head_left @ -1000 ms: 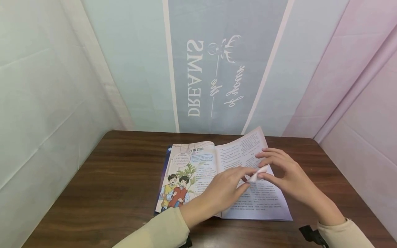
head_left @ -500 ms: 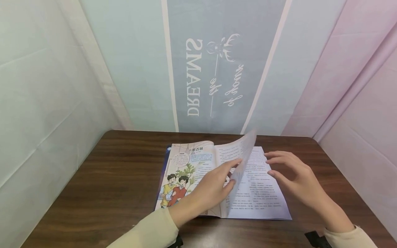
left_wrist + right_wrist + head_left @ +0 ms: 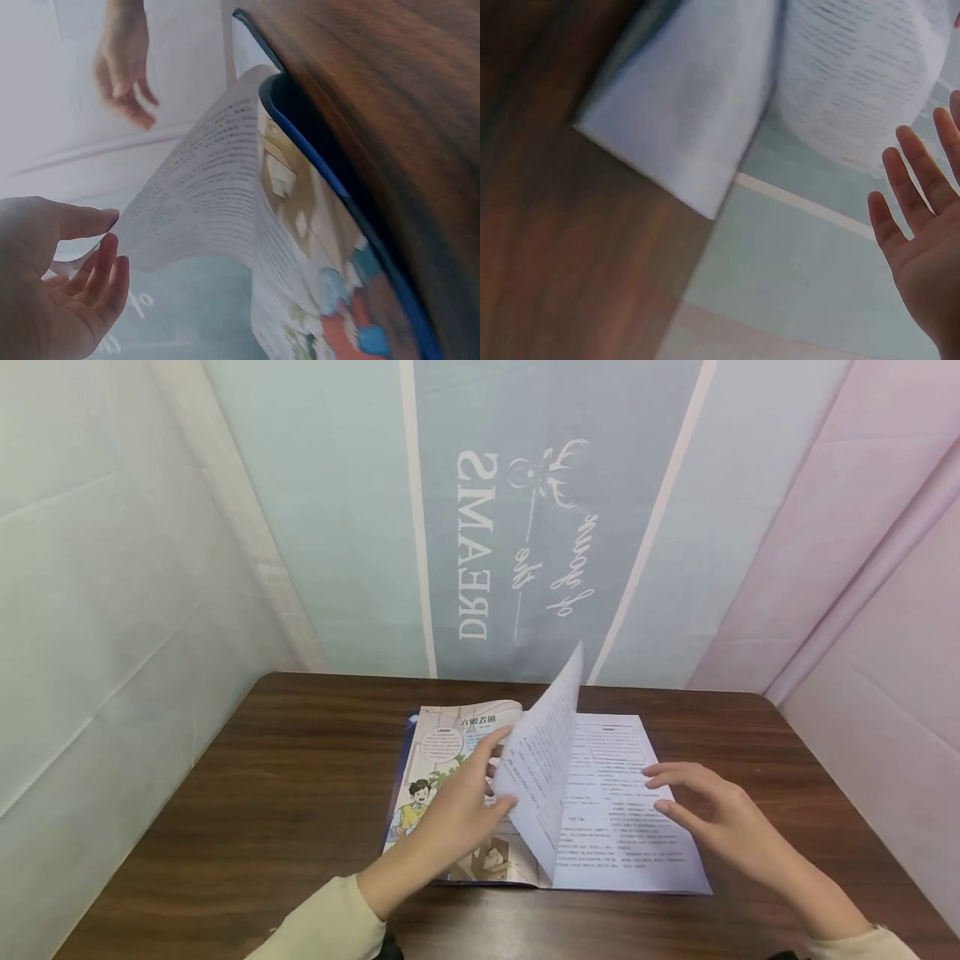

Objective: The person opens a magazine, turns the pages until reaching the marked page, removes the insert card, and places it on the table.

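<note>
1. Head view: The open magazine (image 3: 592,847) lies on the table (image 3: 300,793), low in the middle of the frame, one page (image 3: 542,760) standing up from its spine. My left hand (image 3: 457,814) pinches that page's free edge between thumb and fingers. My right hand (image 3: 723,814), lower right, hangs over the right-hand page (image 3: 622,810), fingers loosely bent and apart, holding nothing; whether a fingertip brushes the paper, I cannot tell. I judge I'm turning this leaf leftward, roughly halfway over.

2. Left wrist view: At lower left, my left thumb and fingers close on the paper's edge, and the leaf bows away toward the upper middle. My right hand shows at upper left, well apart from it. The next move seems to call for laying the leaf onto the illustrated page (image 3: 412,814), loosening the pinch once it lies down.

3. Right wrist view: My right hand sits at the right edge, fingers spread, nothing in it; the magazine, blurred, fills the upper middle.
</note>
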Demonstrator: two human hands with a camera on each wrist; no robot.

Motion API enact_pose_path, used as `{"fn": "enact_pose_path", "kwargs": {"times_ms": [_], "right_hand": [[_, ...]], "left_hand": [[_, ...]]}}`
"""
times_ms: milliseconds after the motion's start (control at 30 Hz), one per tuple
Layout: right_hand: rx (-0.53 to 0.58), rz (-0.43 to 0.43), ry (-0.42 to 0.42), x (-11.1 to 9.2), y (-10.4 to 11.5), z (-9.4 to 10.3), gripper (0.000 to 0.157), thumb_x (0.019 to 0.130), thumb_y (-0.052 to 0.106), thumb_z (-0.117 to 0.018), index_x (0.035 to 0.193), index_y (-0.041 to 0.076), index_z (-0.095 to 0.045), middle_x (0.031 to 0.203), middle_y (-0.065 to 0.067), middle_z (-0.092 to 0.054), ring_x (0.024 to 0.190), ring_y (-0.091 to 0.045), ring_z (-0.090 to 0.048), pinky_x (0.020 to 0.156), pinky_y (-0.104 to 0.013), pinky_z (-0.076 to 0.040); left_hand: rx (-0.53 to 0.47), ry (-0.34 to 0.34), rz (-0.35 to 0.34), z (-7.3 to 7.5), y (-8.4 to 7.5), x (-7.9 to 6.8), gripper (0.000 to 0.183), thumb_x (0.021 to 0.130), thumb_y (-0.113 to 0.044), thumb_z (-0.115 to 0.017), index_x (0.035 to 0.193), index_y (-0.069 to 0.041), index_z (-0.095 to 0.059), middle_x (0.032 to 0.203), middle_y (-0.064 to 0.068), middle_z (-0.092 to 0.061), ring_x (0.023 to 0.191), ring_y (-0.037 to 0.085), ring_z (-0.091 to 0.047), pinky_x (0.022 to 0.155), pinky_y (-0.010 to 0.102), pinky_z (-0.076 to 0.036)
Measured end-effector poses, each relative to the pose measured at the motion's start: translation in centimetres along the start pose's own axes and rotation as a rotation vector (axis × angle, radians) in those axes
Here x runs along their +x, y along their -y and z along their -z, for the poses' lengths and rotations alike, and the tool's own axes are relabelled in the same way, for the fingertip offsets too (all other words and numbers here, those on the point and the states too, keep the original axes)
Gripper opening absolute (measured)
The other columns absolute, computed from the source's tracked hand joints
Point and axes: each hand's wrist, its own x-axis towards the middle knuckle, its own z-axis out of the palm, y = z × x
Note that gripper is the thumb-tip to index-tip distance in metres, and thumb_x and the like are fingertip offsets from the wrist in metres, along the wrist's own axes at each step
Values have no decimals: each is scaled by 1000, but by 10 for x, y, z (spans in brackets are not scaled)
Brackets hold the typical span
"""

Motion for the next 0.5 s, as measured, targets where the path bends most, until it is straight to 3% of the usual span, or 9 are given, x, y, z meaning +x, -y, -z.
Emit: {"fn": "enact_pose_path", "kwargs": {"times_ms": [267,500], "right_hand": [[-23,-126,64,-22,-17,-3,34,85,9,-78,113,27,-68,115,8,-66,116,10,-49,94,-1,-28],[28,-226,110,-35,-38,-7,29,88,16,-77,116,19,-70,113,5,-69,114,9,-51,91,-2,-29]], "left_hand": [[-94,-65,81,15,24,-19,90,83,5,-74,155,-10,-22,124,14,-58,89,17,-62,64,26,-53],[-181,-116,186,27,44,-31,83,87,9,-68,153,-10,-22,124,19,-57,80,17,-64,55,28,-54]]}}
